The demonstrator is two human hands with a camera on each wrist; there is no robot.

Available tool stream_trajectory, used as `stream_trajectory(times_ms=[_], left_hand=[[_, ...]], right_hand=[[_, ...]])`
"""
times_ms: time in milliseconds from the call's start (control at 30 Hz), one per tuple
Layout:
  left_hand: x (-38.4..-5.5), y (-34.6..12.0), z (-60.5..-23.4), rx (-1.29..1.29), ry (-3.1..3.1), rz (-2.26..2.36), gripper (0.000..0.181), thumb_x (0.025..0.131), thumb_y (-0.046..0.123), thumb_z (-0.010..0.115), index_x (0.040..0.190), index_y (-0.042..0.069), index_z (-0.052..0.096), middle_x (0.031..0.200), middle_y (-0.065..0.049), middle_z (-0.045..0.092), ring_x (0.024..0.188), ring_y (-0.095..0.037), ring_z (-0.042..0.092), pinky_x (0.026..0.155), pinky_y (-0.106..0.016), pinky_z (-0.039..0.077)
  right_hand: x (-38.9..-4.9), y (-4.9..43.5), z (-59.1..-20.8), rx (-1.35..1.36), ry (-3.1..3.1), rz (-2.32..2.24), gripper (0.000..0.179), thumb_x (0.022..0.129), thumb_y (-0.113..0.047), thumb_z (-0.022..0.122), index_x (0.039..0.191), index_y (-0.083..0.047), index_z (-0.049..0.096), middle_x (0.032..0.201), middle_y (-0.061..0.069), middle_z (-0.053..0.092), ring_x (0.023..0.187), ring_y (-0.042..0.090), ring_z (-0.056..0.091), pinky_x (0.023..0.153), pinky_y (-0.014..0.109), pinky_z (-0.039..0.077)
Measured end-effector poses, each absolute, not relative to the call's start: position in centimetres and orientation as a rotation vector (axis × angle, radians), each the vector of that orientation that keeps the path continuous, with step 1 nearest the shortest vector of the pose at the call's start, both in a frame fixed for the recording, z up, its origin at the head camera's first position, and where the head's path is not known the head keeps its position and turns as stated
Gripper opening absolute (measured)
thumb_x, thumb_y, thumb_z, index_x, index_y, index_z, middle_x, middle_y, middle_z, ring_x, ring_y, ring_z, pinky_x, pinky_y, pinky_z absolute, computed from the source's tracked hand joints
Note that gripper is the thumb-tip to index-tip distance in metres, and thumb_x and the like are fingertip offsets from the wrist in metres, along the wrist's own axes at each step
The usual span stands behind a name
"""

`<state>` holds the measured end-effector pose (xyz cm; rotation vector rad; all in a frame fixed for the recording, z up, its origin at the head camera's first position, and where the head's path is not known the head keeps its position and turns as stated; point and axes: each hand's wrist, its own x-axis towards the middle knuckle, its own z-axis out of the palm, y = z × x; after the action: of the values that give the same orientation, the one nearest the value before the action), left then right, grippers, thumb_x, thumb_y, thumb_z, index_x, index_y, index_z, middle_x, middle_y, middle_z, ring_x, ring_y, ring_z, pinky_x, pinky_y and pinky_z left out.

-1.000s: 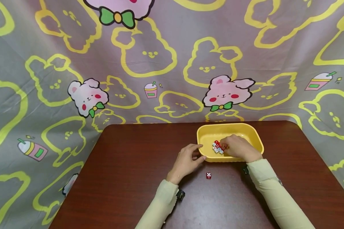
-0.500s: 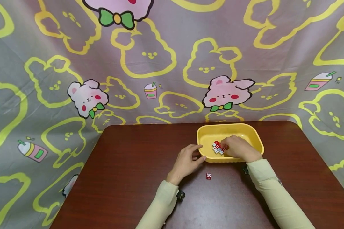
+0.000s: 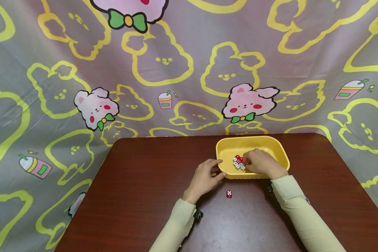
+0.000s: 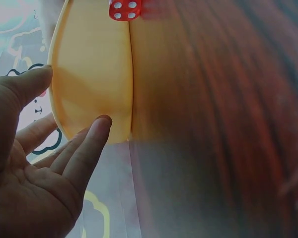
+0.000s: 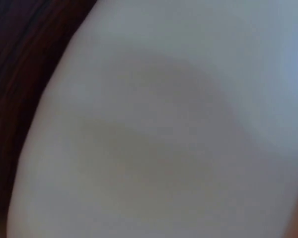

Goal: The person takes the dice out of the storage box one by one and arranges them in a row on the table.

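Note:
A yellow plastic basin [image 3: 222, 164] stands toward the back of the table. Inside it, near its left half, lies a cluster of red and white dice [image 3: 238, 161]. My right hand [image 3: 261, 162] reaches into the basin over the near rim, its curled fingertips at a red die [image 3: 246, 163] on the cluster's right side. With fingers spread, my left hand [image 3: 206, 176] touches the basin's left near corner; in the left wrist view the thumb and fingertips meet the rim and outer wall. A single red die [image 3: 229, 194] rests on the table in front of the basin.
The dark brown wooden table [image 3: 151, 196] runs back to a patterned curtain [image 3: 182, 70] with cartoon bears. A pale blurred surface fills most of the right wrist view, with dark wood at its left edge.
My right hand's fingertips have shifted slightly to the right, along with the red die at them. My left hand and the die on the table stay where they were.

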<state>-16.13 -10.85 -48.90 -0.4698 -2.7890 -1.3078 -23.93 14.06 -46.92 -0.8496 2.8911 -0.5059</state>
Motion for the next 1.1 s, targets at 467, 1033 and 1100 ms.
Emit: stream_trajectory(times_ms=[467, 1033, 1100], left_hand=[[-16.3, -10.8, -49.0, -0.477, -2.785, -1.286, 0.051, 0.097, 0.027, 0.076, 0.143, 0.009, 0.063, 0.139, -0.009, 0.065, 0.115, -0.021, 0.074, 0.092, -0.023, 0.061], [-16.2, -10.8, -48.9, -0.475, -2.786, -1.292, 0.051, 0.097, 0.026, 0.076, 0.143, 0.008, 0.063, 0.139, -0.009, 0.066, 0.114, -0.021, 0.074, 0.092, -0.023, 0.061], [-16.2, -10.8, -48.9, -0.476, -2.785, -1.293, 0.051, 0.097, 0.026, 0.076, 0.143, 0.008, 0.063, 0.139, -0.009, 0.066, 0.114, -0.021, 0.074, 0.091, -0.023, 0.062]], right_hand=[[-23.8, 14.1, -46.6, -0.871, 2.963, -0.489, 0.013, 0.077, -0.008, 0.075, 0.073, -0.017, 0.068, 0.069, -0.003, 0.061, 0.063, 0.015, 0.051, 0.058, 0.032, 0.042], [-22.9, 13.7, -45.6, -0.877, 2.996, -0.523, 0.017, 0.082, -0.014, 0.082, 0.075, -0.014, 0.067, 0.065, -0.003, 0.056, 0.061, 0.015, 0.048, 0.056, 0.029, 0.037], [-22.8, 13.7, -45.4, -0.898, 3.0, -0.526, 0.017, 0.082, -0.013, 0.082, 0.075, -0.014, 0.067, 0.065, -0.003, 0.056, 0.061, 0.015, 0.048, 0.056, 0.029, 0.037]])
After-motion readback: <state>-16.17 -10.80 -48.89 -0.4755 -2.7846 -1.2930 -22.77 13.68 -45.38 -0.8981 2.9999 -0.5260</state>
